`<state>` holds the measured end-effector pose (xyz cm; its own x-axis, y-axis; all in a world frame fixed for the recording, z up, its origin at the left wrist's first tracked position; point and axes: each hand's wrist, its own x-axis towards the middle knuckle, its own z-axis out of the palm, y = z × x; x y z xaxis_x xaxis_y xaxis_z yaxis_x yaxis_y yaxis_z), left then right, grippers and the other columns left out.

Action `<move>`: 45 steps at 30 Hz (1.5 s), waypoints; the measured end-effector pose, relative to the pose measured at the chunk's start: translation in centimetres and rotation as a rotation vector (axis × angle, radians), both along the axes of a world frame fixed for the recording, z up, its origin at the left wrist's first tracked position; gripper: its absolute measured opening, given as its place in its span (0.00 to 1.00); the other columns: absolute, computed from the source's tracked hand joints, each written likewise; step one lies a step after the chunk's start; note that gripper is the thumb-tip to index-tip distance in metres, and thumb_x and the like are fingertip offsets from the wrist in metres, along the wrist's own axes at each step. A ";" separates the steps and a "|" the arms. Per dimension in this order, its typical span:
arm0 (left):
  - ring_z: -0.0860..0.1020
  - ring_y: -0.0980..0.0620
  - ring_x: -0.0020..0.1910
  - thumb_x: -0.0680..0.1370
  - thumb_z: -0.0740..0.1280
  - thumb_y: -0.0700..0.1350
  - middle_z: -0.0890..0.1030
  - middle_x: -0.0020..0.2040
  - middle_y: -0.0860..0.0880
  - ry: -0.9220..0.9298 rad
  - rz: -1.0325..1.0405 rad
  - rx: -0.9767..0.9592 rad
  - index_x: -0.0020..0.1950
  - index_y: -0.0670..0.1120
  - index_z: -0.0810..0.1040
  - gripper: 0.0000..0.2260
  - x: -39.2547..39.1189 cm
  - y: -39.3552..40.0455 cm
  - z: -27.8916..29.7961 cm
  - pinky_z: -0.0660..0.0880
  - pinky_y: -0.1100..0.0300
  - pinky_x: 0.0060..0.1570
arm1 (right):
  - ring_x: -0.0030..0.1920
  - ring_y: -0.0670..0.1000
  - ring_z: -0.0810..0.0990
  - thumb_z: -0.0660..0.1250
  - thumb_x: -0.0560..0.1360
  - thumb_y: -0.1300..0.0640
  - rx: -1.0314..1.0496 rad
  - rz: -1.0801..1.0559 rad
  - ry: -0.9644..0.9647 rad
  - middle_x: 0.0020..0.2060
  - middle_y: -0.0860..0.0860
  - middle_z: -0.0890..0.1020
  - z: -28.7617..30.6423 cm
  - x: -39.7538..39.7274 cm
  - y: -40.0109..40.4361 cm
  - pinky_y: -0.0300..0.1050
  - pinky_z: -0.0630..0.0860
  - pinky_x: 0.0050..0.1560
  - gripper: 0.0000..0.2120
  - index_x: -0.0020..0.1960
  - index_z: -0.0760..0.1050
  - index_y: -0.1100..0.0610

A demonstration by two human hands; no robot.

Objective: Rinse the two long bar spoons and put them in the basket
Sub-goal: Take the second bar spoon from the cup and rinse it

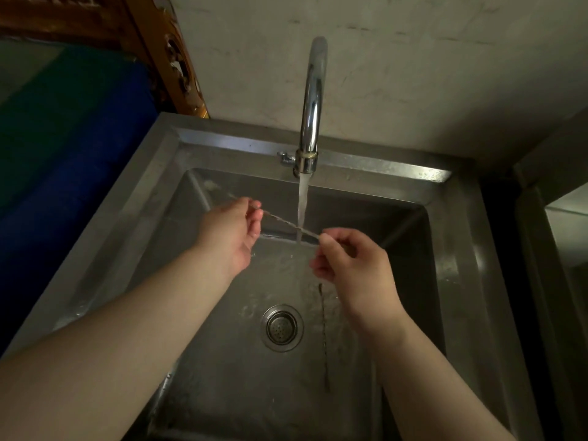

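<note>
Head view, looking down into a stainless-steel sink point(458, 281). A chrome gooseneck tap point(313, 100) at the back rim runs a steady stream of water point(302, 205) into the basin. One bar spoon point(288, 223), with a thin twisted shaft, is held roughly level under the stream, which strikes it near mid-shaft. The left hand point(229, 237) has its fingers pinched together on the shaft towards one end, a short length of which projects past the hand to the left; the right hand point(353, 262) has its thumb and fingers clamped on the other end (the spoon's bowl cannot be made out at either end). The second bar spoon point(324, 338) lies flat on the wet sink floor, just right of the round drain strainer point(281, 327) and below the right hand, running front to back. Both forearms are bare. Left of the sink, a blue surface point(73, 148) and a carved wooden piece point(178, 58) stand against the wall.
</note>
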<state>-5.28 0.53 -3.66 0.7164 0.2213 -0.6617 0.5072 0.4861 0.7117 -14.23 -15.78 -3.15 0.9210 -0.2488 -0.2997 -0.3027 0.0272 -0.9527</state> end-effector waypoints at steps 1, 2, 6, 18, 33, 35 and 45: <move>0.76 0.60 0.30 0.81 0.63 0.40 0.79 0.36 0.50 0.050 0.017 -0.062 0.42 0.44 0.77 0.08 0.0 -0.1 -0.5 0.73 0.71 0.27 | 0.35 0.46 0.85 0.67 0.78 0.59 -0.001 -0.018 -0.028 0.36 0.54 0.85 0.3 0.4 0.2 0.37 0.83 0.38 0.03 0.51 0.79 0.54; 0.75 0.59 0.30 0.81 0.62 0.40 0.78 0.35 0.49 0.097 0.024 -0.119 0.41 0.43 0.76 0.10 0.0 -0.2 -1.0 0.71 0.71 0.27 | 0.35 0.45 0.85 0.67 0.78 0.60 -0.037 -0.027 -0.059 0.36 0.53 0.85 0.6 0.9 0.4 0.37 0.82 0.38 0.04 0.51 0.79 0.52; 0.75 0.56 0.29 0.81 0.58 0.39 0.78 0.23 0.49 0.254 -0.063 -0.245 0.39 0.42 0.74 0.12 -1.0 -0.8 -3.1 0.64 0.66 0.30 | 0.39 0.40 0.82 0.65 0.79 0.58 -0.354 0.082 -0.212 0.38 0.44 0.82 2.0 3.4 0.7 0.34 0.78 0.40 0.07 0.53 0.78 0.48; 0.74 0.52 0.16 0.79 0.58 0.40 0.76 0.21 0.46 0.410 -0.202 -0.471 0.25 0.38 0.77 0.22 -3.2 -4.3 -6.3 0.65 0.63 0.31 | 0.40 0.47 0.79 0.64 0.80 0.59 -0.616 0.350 -0.410 0.39 0.49 0.81 4.1 4.4 1.8 0.45 0.76 0.43 0.06 0.50 0.79 0.58; 0.81 0.57 0.29 0.80 0.63 0.42 0.83 0.34 0.50 -0.136 -0.703 0.428 0.40 0.49 0.78 0.10 -5.5 -2.9 -6.9 0.72 0.68 0.27 | 0.50 0.51 0.81 0.69 0.76 0.56 -0.714 0.222 0.135 0.51 0.49 0.81 -6.0 -8.4 -0.5 0.46 0.77 0.53 0.12 0.59 0.81 0.53; 0.82 0.56 0.30 0.79 0.64 0.45 0.83 0.33 0.50 -0.219 -0.804 0.528 0.39 0.50 0.78 0.10 -6.5 -2.8 -6.8 0.74 0.65 0.31 | 0.49 0.51 0.81 0.69 0.77 0.55 -0.690 0.252 0.100 0.51 0.50 0.82 -6.1 -8.1 0.7 0.48 0.77 0.52 0.12 0.60 0.81 0.54; 0.80 0.47 0.52 0.77 0.66 0.54 0.81 0.53 0.49 -0.306 -0.893 1.058 0.59 0.50 0.75 0.14 -6.8 1.7 -5.4 0.75 0.54 0.55 | 0.33 0.44 0.76 0.65 0.76 0.57 -0.586 0.193 0.147 0.32 0.46 0.78 -8.7 -8.0 2.8 0.37 0.68 0.32 0.08 0.39 0.79 0.53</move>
